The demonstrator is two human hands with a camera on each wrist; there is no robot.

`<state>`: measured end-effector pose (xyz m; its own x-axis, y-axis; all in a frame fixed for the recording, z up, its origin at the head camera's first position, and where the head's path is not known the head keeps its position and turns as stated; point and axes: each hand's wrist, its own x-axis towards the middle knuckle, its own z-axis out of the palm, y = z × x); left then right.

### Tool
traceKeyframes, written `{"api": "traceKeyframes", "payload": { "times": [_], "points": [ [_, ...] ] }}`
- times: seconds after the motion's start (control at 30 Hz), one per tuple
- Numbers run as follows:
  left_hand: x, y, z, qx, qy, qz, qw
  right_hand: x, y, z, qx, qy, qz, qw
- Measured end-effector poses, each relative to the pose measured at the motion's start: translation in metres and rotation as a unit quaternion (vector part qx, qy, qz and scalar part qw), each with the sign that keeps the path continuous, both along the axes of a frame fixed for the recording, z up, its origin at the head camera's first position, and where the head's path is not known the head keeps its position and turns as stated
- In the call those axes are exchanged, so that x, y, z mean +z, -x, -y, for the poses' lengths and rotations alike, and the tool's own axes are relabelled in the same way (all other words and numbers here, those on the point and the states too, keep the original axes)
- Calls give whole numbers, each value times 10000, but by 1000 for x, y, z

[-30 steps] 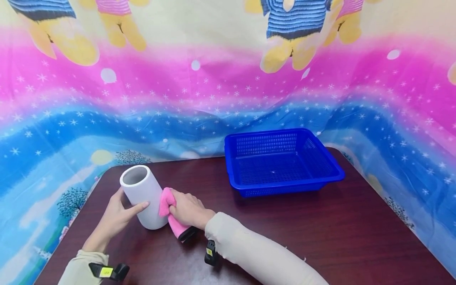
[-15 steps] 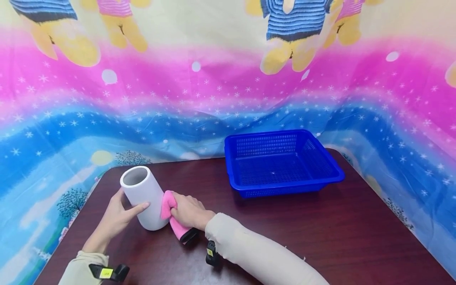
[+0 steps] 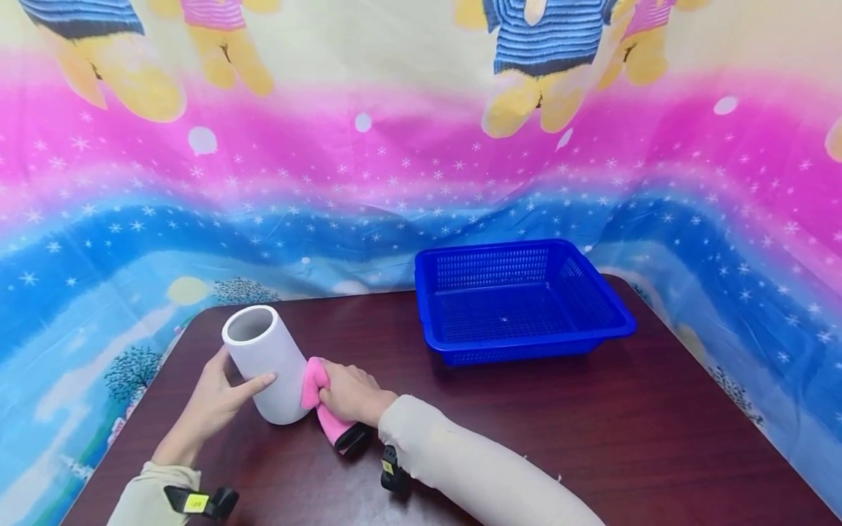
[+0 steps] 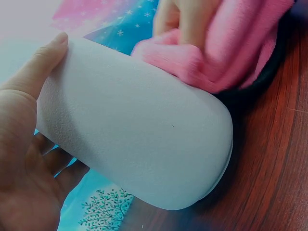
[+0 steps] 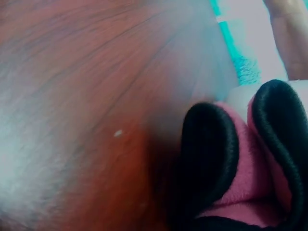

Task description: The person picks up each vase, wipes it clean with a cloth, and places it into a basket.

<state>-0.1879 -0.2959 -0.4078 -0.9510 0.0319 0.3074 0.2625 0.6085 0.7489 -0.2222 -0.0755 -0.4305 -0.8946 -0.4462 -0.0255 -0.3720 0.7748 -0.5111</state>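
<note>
A white, smooth cylindrical vase (image 3: pixel 276 372) with an open round mouth leans a little to the left at the table's left side. My left hand (image 3: pixel 213 394) grips it from the left, the thumb across its front and the other fingers behind. In the left wrist view the vase (image 4: pixel 139 125) fills the middle. My right hand (image 3: pixel 351 391) holds a bunched pink cloth (image 3: pixel 316 383) with a black edge against the vase's right side. Folds of the cloth (image 5: pixel 248 178) show in the right wrist view, where the right hand itself is hidden.
A blue plastic basket (image 3: pixel 526 343) with perforated walls stands at the back right of the dark red-brown table (image 3: pixel 592 438). A printed curtain (image 3: pixel 368 183) hangs behind the table and along its sides.
My right hand and the cloth have slid slightly down and to the right along the vase's side. The left hand and the vase stay nearly where they were.
</note>
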Motion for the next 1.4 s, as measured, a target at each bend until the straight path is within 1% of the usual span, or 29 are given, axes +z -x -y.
{"api": "traceKeyframes", "payload": {
  "times": [0.17,0.43,0.63,0.7,0.77,0.87,0.93,1.13,1.23,1.4],
  "points": [
    [0,1,0,11,40,39,10000,-6,1,0,-111,-159,89,9998],
    [-1,1,0,-60,-15,-17,10000,-8,3,0,-116,-197,138,9996],
    [-1,2,-1,-66,47,180,9998,-15,7,0,-132,-100,134,9998],
    [-2,2,-1,-114,40,224,9997,-15,7,0,-121,-33,141,9998],
    [-3,1,-2,-190,-33,244,9995,-15,8,-1,-62,-14,139,9999],
    [-6,-2,-5,-146,-164,208,9995,-14,7,-2,64,94,145,9998],
    [-7,-3,-8,4,-274,163,9995,-13,7,-2,136,98,142,9998],
    [-9,-4,-22,639,-579,62,9963,-14,8,-2,243,131,90,9996],
    [-7,-4,-29,1016,-645,28,9927,-16,10,-2,312,140,59,9994],
    [-3,-4,-40,1670,-581,-275,9839,-16,11,-3,382,218,73,9990]
  ]
}}
